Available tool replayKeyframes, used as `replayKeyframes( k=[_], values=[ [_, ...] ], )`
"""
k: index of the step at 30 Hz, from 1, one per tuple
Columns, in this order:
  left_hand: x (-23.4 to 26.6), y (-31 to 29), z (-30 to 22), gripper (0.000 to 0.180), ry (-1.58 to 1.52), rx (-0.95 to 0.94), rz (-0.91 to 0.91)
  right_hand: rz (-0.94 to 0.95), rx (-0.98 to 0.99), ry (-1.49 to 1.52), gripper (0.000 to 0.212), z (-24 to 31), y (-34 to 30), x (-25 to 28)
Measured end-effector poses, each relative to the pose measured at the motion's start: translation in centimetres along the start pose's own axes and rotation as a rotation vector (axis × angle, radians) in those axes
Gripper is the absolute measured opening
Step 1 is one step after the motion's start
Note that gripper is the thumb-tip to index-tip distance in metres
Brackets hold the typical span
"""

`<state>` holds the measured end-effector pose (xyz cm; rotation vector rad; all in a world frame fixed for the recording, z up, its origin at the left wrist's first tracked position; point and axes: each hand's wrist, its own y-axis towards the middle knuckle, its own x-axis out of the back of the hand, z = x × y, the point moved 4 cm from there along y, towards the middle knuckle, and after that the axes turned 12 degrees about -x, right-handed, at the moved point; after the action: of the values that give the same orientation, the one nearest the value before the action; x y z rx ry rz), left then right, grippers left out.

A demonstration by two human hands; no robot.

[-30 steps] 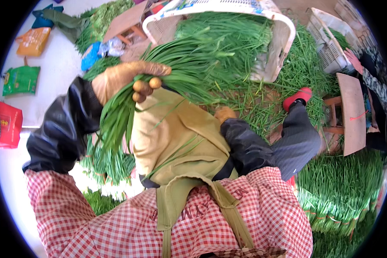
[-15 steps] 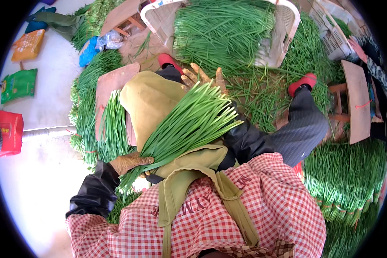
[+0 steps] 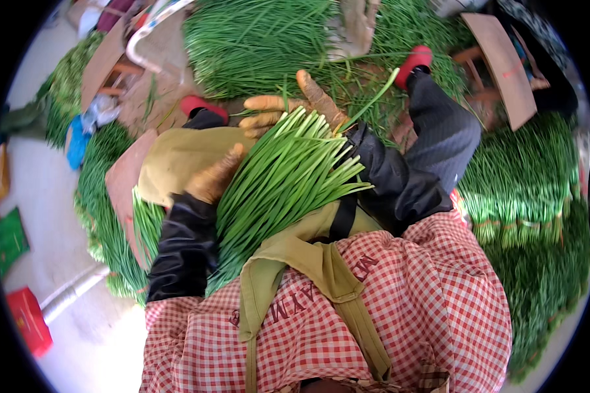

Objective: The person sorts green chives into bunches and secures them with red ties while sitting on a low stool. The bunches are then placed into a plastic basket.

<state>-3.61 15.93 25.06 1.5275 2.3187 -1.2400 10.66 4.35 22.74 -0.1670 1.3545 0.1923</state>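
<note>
A thick bunch of green chives (image 3: 275, 177) lies slantwise across my lap, pale cut ends toward the upper right. My left hand (image 3: 213, 177), in a stained tan glove, is against the bunch's left side, its fingers stretched out and slightly blurred. Beyond the cut ends is my right hand (image 3: 321, 101), gloved too, fingers spread and thumb raised; its palm is partly hidden behind the stalks. One loose stalk (image 3: 377, 98) sticks out beside my right wrist. Under the bunch, an olive apron (image 3: 183, 160) covers my lap.
A large heap of chives (image 3: 259, 46) lies ahead, by a white crate rim (image 3: 141, 42). Wooden stools, one at the right (image 3: 501, 69), stand around. Tied chive bundles (image 3: 518, 190) line the right; more chives (image 3: 101, 190) lie left. A red bag (image 3: 29, 321) is on the pale floor.
My left hand has let go of the leaf ends and moved up along the bunch's left side. The bunch now lies more upright. The whole view has shifted and turned.
</note>
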Motion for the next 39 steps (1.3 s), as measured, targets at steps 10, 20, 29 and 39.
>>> replayKeyframes(
  k=[10, 20, 29, 39],
  values=[
    [-1.7, -0.6, 6.2, 0.087, -0.161, 0.256, 0.387, -0.590, -1.129, -0.844, 0.040, 3.7, -17.8, 5.5],
    [-2.9, 0.1, 5.6, 0.086, -0.136, 0.259, 0.373, -1.191, -0.727, -1.482, 0.084, 13.0, -13.8, 7.6],
    [-2.5, -1.0, 6.0, 0.086, -0.193, 0.258, 0.379, -0.516, 0.192, -0.415, 0.027, 8.8, -2.4, 7.0],
    [-2.7, -0.7, 6.0, 0.078, -0.065, 0.132, 0.467, -1.135, -0.457, -1.177, 0.068, 10.6, -10.1, 6.8]
  ],
)
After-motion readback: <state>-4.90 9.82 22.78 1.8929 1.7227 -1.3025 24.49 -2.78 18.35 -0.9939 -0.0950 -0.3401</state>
